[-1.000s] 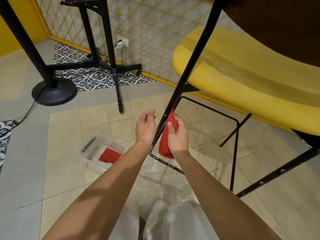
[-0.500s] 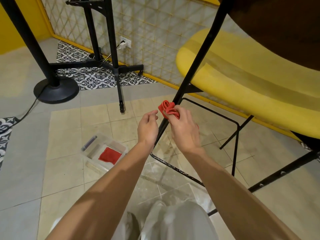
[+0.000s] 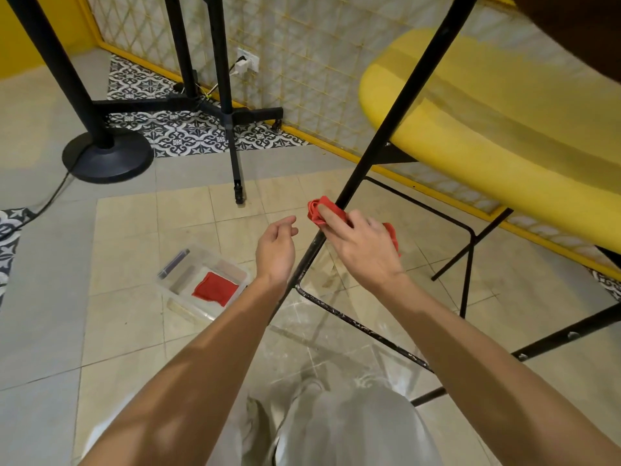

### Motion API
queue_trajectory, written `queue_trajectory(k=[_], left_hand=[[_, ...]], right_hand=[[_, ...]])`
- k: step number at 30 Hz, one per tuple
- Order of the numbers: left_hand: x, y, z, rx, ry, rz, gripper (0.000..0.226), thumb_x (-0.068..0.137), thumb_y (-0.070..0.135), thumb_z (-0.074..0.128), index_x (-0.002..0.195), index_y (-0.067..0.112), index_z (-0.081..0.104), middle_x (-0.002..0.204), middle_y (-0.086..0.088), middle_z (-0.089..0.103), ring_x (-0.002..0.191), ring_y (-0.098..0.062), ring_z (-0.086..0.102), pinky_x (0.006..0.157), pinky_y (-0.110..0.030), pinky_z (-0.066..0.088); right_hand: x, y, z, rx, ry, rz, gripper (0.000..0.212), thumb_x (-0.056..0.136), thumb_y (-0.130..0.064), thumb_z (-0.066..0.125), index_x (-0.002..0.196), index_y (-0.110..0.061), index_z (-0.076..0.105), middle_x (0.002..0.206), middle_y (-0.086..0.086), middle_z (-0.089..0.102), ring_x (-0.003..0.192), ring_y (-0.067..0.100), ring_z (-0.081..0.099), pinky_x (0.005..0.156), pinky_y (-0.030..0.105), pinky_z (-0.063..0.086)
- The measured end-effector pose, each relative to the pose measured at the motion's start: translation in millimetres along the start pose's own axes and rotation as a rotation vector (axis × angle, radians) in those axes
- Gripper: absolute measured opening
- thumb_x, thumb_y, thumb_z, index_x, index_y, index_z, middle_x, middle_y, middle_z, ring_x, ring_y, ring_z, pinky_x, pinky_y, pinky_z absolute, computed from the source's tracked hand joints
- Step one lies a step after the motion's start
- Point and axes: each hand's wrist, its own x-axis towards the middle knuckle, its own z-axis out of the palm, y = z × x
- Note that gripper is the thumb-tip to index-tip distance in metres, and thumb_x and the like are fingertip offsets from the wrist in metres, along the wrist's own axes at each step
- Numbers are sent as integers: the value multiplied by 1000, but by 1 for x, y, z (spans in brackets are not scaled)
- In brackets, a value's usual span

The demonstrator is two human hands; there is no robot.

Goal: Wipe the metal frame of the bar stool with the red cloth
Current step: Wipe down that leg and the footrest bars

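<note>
Two hands: the left hand [image 3: 275,253] and the right hand [image 3: 366,250]. Two red cloths: the bunched cloth [image 3: 324,210] and the flat cloth [image 3: 215,287]. One clear plastic tray [image 3: 183,298]. One bar stool [image 3: 398,105] with one yellow seat [image 3: 487,122]. Two black stands: the round-based stand [image 3: 107,156] and the cross-footed stand [image 3: 232,112]. One wall socket [image 3: 248,60].

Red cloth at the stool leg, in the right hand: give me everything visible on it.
The red cloth looks like soft fabric, bunched into rolled folds at its upper-left end, with another edge showing past the far side of the right hand. It sits against the slanted black stool leg, partway down, apparently wrapped round it. The right hand's fingers curl over it and hide its middle. The left hand is apart from it.
</note>
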Motion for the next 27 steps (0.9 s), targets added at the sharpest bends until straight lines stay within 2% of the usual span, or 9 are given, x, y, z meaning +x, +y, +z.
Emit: queue_trajectory(k=[5, 9, 11, 14, 17, 20, 22, 24, 27], left_hand=[[0, -18, -7, 26, -35, -74, 34, 101, 28, 34, 123, 25, 59, 108, 6, 61, 114, -17, 54, 105, -37, 40], [8, -22, -6, 39, -37, -73, 33, 101, 29, 36, 123, 23, 59, 111, 4, 62, 113, -17, 54, 106, -39, 41], [10, -22, -4, 39, -45, -64, 32, 100, 28, 37, 123, 21, 60, 118, 1, 63, 116, -18, 53, 106, -40, 41], [9, -21, -1, 35, -58, -47, 32, 100, 27, 38, 121, 19, 60, 121, -1, 63, 118, -20, 53, 105, -39, 42], [9, -22, 2, 29, -71, -27, 30, 99, 28, 39, 118, 20, 62, 114, 3, 64, 113, -16, 55, 101, -34, 44], [9, -21, 4, 24, -87, -24, 29, 99, 28, 40, 117, 19, 62, 107, 7, 63, 110, -15, 56, 99, -32, 45], [10, -20, 5, -11, -42, -99, 30, 98, 28, 42, 118, 19, 62, 114, 3, 64, 113, -17, 55, 103, -36, 44], [14, -16, 6, -45, 3, -217, 29, 97, 30, 44, 117, 22, 64, 121, 0, 63, 116, -19, 54, 106, -39, 41], [15, -12, 5, -24, 0, -250, 30, 97, 29, 44, 118, 22, 64, 123, -1, 63, 117, -19, 54, 107, -39, 40]], right_hand=[[-2, -19, 30, -40, -41, -69, 44, 77, -8, 47, 114, -16, 68, 129, -1, 59, 81, 19, 52, 56, 29, 44], [-4, -35, 45, -65, -97, -53, 59, 83, -1, 21, 112, -19, 68, 126, -6, 59, 78, 15, 54, 56, 27, 44], [-6, -39, 49, -75, -127, -47, 60, 84, -2, 18, 114, -21, 66, 127, -7, 58, 79, 14, 54, 58, 27, 45], [-8, -34, 51, -61, -99, -59, 57, 83, -4, 23, 116, -23, 65, 132, -5, 55, 79, 14, 54, 59, 26, 45], [-9, -24, 49, -36, -27, -63, 51, 84, -4, 30, 117, -22, 65, 133, -4, 55, 78, 17, 55, 60, 28, 48], [-10, -25, 53, -22, -30, -87, 42, 81, -8, 48, 116, -23, 65, 134, -4, 54, 80, 18, 55, 62, 29, 48], [-10, -32, 57, -18, -61, -96, 42, 78, -10, 53, 115, -25, 66, 131, -5, 56, 80, 16, 55, 62, 28, 46], [-9, -41, 60, -1, -96, -87, 41, 78, -11, 50, 112, -25, 67, 126, -6, 58, 80, 14, 54, 61, 27, 46], [-9, -43, 58, 22, -91, -69, 40, 79, -10, 49, 113, -24, 66, 124, -5, 58, 82, 15, 54, 64, 28, 48]])
